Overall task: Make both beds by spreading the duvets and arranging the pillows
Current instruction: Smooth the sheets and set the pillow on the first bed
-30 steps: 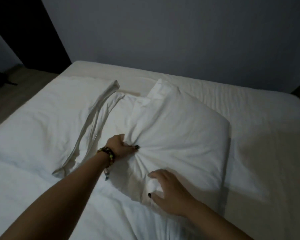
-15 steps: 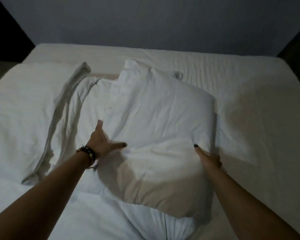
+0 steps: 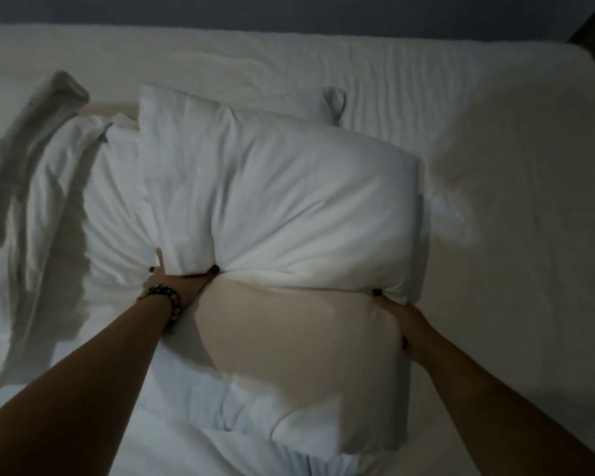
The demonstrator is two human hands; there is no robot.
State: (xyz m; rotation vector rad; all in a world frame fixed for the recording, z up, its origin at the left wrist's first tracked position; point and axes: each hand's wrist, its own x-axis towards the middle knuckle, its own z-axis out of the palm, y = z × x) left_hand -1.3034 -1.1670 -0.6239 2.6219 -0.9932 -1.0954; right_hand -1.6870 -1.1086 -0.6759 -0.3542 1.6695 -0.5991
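A plump white pillow (image 3: pixel 289 207) lies in the middle of the bed (image 3: pixel 512 166), its near half in shadow. My left hand (image 3: pixel 176 280), with a beaded bracelet on the wrist, grips the pillow's left side, thumb dug into the fabric. My right hand (image 3: pixel 399 314) grips the pillow's right edge, its fingers partly hidden under the pillow. A second white pillow (image 3: pixel 117 201) lies partly beneath it on the left. The white duvet (image 3: pixel 24 218) is bunched at the left, with a folded edge running down it.
The bare fitted sheet (image 3: pixel 495 262) covers the right half of the mattress. A grey wall (image 3: pixel 289 12) runs along the head of the bed. A dark strip shows at the top right corner.
Both hands went from reaching flat at the pillow's sides to gripping its fabric. The view has moved closer over the pillow.
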